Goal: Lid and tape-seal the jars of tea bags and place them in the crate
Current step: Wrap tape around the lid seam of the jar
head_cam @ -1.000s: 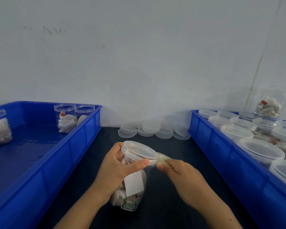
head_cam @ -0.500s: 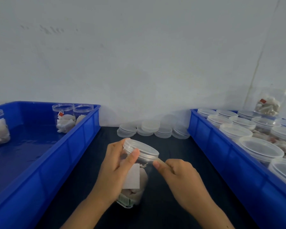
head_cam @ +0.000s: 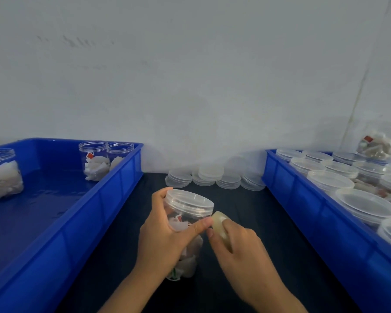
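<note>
Since half a second before: tape roll [head_cam: 220,224] brought up beside jar [head_cam: 187,224], pinched in right hand [head_cam: 239,251]; left hand [head_cam: 165,233] wrapped round the jar over the table [head_cam: 269,222]. Counted: two blue crates, three unlidded jars in left crate [head_cam: 54,233], four lid stacks [head_cam: 215,177].

Both forearms reach in from the lower edge and meet near the middle. The left hand [head_cam: 165,236] wraps its fingers round the far side of the jar [head_cam: 185,222], the thumb laid across the near wall and pointing right. The right hand [head_cam: 239,249], back turned up, curls its fingers round a tape roll [head_cam: 219,224], whose end touches the left thumb tip just beside the jar.
</note>
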Demonstrator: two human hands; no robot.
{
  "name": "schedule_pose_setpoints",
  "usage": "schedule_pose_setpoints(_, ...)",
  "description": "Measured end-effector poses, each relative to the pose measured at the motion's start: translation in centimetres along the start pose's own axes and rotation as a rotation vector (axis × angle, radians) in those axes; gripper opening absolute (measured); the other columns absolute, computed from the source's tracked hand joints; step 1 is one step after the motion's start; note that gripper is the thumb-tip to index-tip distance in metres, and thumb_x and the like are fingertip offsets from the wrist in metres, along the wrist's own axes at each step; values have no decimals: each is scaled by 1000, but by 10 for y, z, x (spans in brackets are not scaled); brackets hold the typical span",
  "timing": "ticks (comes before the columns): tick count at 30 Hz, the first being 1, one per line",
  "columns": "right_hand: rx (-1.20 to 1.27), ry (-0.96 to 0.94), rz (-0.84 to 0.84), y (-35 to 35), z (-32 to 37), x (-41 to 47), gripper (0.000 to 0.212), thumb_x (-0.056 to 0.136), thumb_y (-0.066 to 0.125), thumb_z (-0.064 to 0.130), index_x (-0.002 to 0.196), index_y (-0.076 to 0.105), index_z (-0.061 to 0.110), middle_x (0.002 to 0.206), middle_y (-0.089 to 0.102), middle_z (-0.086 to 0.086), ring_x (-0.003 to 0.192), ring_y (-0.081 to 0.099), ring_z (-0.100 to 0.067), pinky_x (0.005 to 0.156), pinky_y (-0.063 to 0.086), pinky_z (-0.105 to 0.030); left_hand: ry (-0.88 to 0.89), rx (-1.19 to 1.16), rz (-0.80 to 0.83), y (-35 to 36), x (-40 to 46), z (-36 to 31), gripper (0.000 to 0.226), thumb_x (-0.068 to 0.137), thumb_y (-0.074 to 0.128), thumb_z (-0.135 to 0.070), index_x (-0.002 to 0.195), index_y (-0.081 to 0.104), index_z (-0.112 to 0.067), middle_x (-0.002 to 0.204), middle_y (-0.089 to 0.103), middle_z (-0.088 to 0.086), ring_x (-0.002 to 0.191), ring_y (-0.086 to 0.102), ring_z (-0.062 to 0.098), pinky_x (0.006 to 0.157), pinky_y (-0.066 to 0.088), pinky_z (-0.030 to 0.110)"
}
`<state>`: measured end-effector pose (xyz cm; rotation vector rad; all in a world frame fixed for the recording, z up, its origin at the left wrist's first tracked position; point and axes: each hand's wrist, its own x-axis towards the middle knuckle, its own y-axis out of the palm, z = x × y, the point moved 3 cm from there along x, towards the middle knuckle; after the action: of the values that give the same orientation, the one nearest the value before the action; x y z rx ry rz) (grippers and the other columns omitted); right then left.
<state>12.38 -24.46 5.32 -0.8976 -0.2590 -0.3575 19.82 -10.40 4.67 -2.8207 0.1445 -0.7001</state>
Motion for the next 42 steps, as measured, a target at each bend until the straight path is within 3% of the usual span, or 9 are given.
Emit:
schedule_pose_setpoints(7,29,-14,34,-9,2,1,60,84,22,67,76,55,17,64,55,-2,55,48,-10,54,40,-27,18,-57,14,-1,4,5,79,42,72,-72,109,37,-52,103,55,-34,96,52,-22,70,46,3)
schedule_pose_setpoints(11,-60,-1,62,-12,2,3,62,80,13,67,81,53,20,67,56,0,57,51,-11,59,46,-30,37,-29,47,-2,5,7,81,46,73,-73,114,36,-48,106,55,-30,96,53,-22,69,48,5)
schedule_pose_setpoints(15,-209,14,85,-17,-4,9,37,92,21,59,86,43,29,76,56,4,67,56,-8,66,51,-30,45,-2,55,0,4,6,81,43,70,-80,111,42,-47,103,58,-34,96,56,-18,70,47,4)
schedule_pose_setpoints(18,-193,33,103,-22,-10,14,38,91,32,61,85,46,27,76,55,4,66,52,-9,66,48,-31,51,-18,96,-1,7,5,80,44,74,-77,111,44,-44,107,56,-38,97,58,-13,72,50,9)
schedule_pose_setpoints(23,-97,95,167,-26,-18,18,43,91,36,58,82,54,20,69,50,5,61,44,-9,60,39,-28,-5,-126,147,-5,10,11,85,41,81,-61,114,42,-41,114,64,-13,104,64,4,87,53,26)
schedule_pose_setpoints(28,-129,68,116,-27,-17,18,47,90,32,61,88,53,19,77,55,1,68,48,-12,65,44,-33,-12,-227,221,-2,8,9,83,44,83,-50,114,42,-33,107,68,-15,100,66,3,76,52,15)
schedule_pose_setpoints(32,-131,55,104,-25,-13,16,60,75,18,70,89,51,21,79,56,1,71,53,-13,69,47,-32,-27,-295,281,1,8,11,84,48,83,-44,117,39,-27,108,69,-12,100,67,9,76,53,17)
schedule_pose_setpoints(37,-105,50,64,-19,-12,14,75,61,7,78,88,49,23,78,55,3,68,51,-11,66,46,-31,-61,-318,303,1,8,15,84,49,81,-50,115,32,-32,109,69,-10,104,66,10,80,53,20)
schedule_pose_setpoints(42,-67,67,20,-11,-14,11,65,69,10,77,85,49,27,73,58,0,63,55,-11,62,49,-30,-6,-320,263,-1,4,10,73,56,75,-58,111,39,-26,107,65,-21,103,65,4,77,50,11)
